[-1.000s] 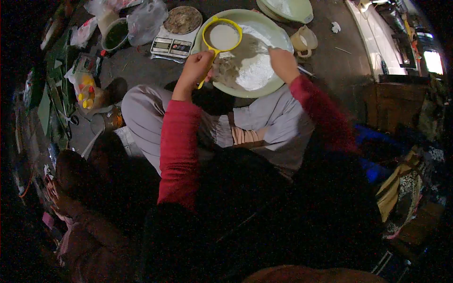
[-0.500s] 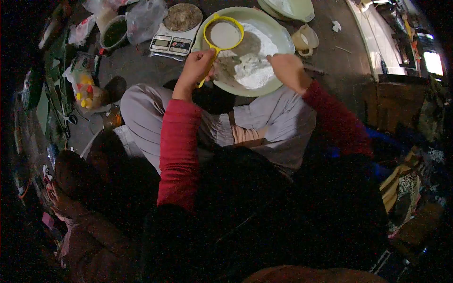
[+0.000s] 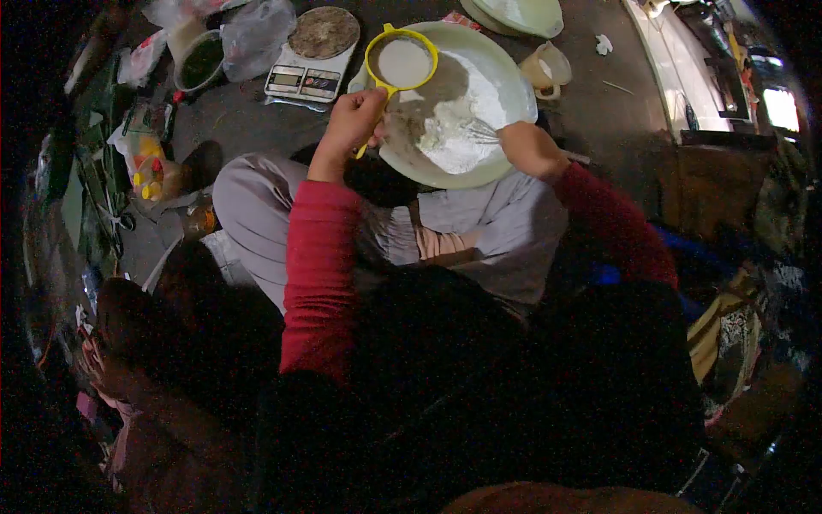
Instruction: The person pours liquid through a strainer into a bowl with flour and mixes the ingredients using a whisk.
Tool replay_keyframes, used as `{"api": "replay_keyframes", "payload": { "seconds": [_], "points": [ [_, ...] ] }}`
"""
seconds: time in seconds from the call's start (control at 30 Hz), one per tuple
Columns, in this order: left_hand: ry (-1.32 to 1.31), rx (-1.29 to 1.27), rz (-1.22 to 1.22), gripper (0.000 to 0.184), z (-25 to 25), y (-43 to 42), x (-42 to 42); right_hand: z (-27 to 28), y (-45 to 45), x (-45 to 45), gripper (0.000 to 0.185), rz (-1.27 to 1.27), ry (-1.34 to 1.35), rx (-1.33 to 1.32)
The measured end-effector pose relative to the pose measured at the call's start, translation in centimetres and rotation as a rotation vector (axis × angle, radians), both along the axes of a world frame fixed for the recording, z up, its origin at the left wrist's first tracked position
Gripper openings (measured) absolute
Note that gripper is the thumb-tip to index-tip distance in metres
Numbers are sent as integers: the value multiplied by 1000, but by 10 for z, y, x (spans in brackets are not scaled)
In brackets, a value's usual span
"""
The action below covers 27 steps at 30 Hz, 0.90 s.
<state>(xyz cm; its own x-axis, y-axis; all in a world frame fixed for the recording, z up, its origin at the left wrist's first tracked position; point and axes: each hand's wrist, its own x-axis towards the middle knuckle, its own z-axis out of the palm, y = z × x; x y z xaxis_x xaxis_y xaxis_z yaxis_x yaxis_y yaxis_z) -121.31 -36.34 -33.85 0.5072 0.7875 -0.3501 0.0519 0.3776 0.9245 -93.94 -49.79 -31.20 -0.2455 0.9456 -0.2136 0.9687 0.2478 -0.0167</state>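
no legible txt/nos., scale display (image 3: 282, 81) unclear

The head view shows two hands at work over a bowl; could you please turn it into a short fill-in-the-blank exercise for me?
1. The left hand holds a sieve whose rim is coloured ____.
2. The right hand holds a mixing tool with wire loops, called a ____.
3. In the picture, the kitchen scale lies to the ____ of the large bowl.
4. The powder in that bowl is coloured ____.

Missing words: yellow; whisk; left; white.
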Motion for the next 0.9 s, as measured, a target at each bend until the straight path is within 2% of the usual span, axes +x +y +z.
{"api": "replay_keyframes", "payload": {
  "seconds": [0.17, 0.3, 0.37, 0.5, 0.6, 0.7, 0.77, 0.9],
  "points": [
    [-9, -9, -102, 30, -3, 3, -4, -20, -20, -32, 15, -116, 7, -203],
    [-4, -1, -95, 31, -1, 2, -4, -6, -12, -58, 18, -169, 100, -184],
    [-10, -1, -94, 32, -1, 1, -1, -5, -13, -57, 20, -261, 248, -85],
    [16, -24, -46, 34, -3, 3, -1, -15, -14, -47, 21, -361, 364, -131],
    [5, -13, -80, 34, -7, 6, -5, -23, -10, -40, 22, -394, 349, 2],
    [-13, -3, -94, 34, -9, 6, -5, -24, 15, -30, 21, -443, 224, 33],
    [-22, 3, -86, 34, -6, 5, -4, -37, 34, -29, 21, -507, 89, 157],
    [14, -4, -95, 33, -1, 4, -4, -30, 52, -76, 19, -455, 29, 69]
  ]
}}
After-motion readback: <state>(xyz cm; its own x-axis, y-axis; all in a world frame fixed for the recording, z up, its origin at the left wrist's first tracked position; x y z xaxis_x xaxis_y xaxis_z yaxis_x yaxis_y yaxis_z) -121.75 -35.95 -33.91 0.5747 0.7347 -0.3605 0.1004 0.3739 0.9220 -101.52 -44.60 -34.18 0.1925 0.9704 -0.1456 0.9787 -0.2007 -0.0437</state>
